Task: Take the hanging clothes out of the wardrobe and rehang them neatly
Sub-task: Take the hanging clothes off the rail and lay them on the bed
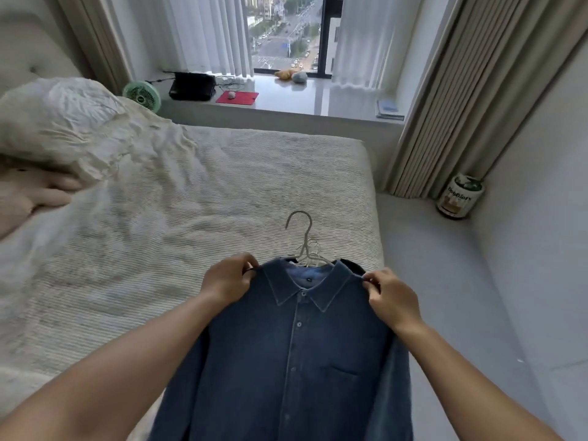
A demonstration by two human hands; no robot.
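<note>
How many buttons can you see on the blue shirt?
4 on the blue shirt: one at the collar, one below it, one at pocket height, one faint lower down. More may be hidden below the picture's edge.

1 head cam, wide-angle, looks fwd and down over the bed (222,192) toward the window (286,33); hands close in foreground.
</note>
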